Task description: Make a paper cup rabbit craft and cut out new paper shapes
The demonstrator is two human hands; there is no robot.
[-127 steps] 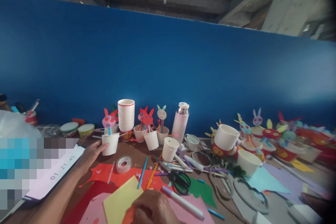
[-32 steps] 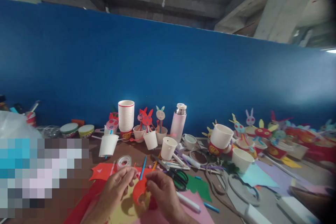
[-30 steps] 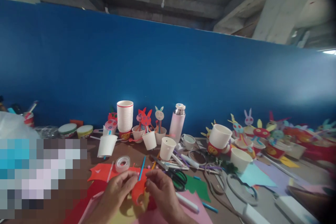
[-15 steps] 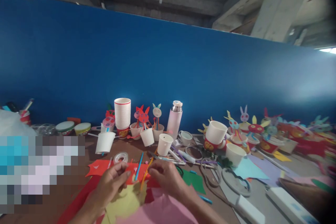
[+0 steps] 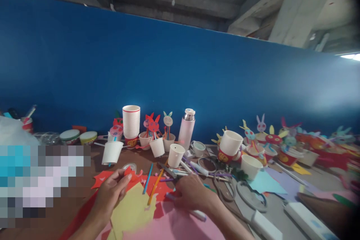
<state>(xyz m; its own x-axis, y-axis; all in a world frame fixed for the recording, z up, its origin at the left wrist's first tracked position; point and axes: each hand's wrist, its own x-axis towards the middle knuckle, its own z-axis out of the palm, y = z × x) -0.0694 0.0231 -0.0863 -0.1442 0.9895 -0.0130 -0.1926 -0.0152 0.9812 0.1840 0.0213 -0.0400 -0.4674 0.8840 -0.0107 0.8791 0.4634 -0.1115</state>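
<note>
My left hand (image 5: 114, 187) pinches a small piece of red paper (image 5: 132, 177) between thumb and fingers, above the left side of the worktop. My right hand (image 5: 191, 192) is low over the table with its fingers curled down; its grip is hidden behind the back of the hand. Under that hand a pale marker (image 5: 198, 215) shows, and dark scissors (image 5: 168, 170) lie just beyond the fingers. Between my hands are yellow paper (image 5: 132, 210), a blue stick (image 5: 147, 179) and an orange stick (image 5: 155, 187). Pink paper (image 5: 168, 227) lies closest to me.
White paper cups (image 5: 176, 156), a cup stack (image 5: 131, 122) and a pink thermos (image 5: 186, 129) stand along the blue partition (image 5: 168, 67). Paper rabbits in cups (image 5: 274, 138) crowd the right. A roll of tape (image 5: 129, 167) and a white power strip (image 5: 312, 219) lie on the table.
My left hand has risen slightly and now shows red paper in its pinch. My right hand has shifted right, away from the orange stick, uncovering the yellow paper and a marker.
</note>
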